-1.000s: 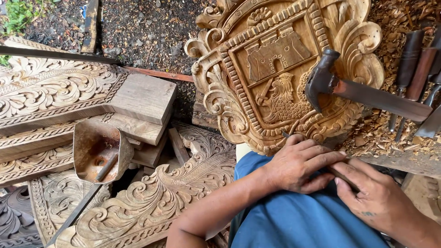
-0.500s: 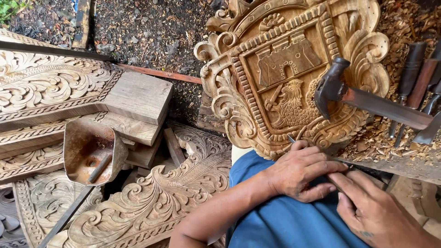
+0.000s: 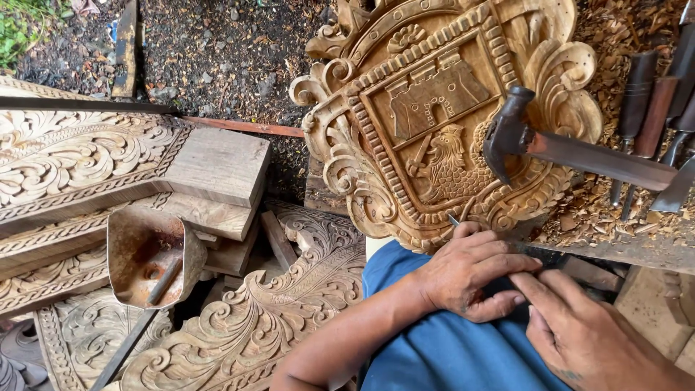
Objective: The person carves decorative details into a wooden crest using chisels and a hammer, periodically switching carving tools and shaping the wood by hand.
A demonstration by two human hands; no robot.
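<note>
My left hand [image 3: 470, 271] rests on my blue-clad lap, closed around a chisel [image 3: 453, 219]. The chisel's thin metal tip pokes out toward the lower edge of a carved wooden shield [image 3: 434, 108]. My right hand [image 3: 579, 329] lies just to the right. Its outstretched fingertips touch the dark handle end under my left fingers, and its grip is hidden. A hammer [image 3: 507, 134] lies across the shield's right side, dark head on the carving and handle running right.
Several dark-handled chisels [image 3: 637, 94] lie among wood shavings [image 3: 601, 210] at right. Carved scroll panels [image 3: 65, 156] and a plain wooden block [image 3: 217, 166] are stacked at left, with a rusty metal scoop [image 3: 145, 253] on them. Gravel ground lies beyond.
My head has tilted a little, so the shield and hammer sit slightly more to the right in view. Both hands stay together on my lap with the chisel.
</note>
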